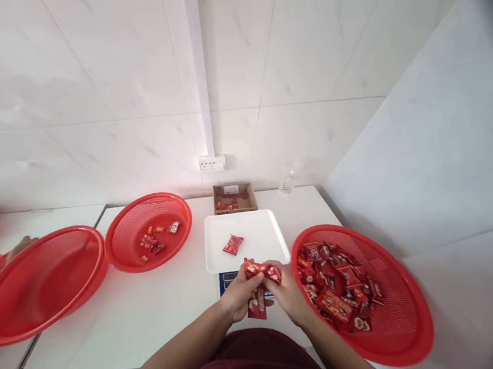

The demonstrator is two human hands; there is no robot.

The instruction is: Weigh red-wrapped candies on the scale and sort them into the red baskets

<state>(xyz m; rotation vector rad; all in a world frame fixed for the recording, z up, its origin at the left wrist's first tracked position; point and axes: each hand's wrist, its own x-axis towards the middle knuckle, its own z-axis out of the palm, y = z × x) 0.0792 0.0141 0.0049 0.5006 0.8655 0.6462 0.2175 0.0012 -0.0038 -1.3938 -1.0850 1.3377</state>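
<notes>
Both hands are close together in front of the tray, closed on small red snack packets. My left hand and my right hand pinch a red packet between them. A darker red packet hangs below the fingers of my left hand; part of it is covered. Just beyond the hands, one red packet lies on a white tray. The tray sits over a blue scale, mostly covered by the tray and hands. On my right, a red basket holds many similar packets.
Left of the tray, a red basket contains several packets. Another red basket stands further left, near another person's hand. Against the wall are a cardboard box with packets, a clear bottle and a power socket.
</notes>
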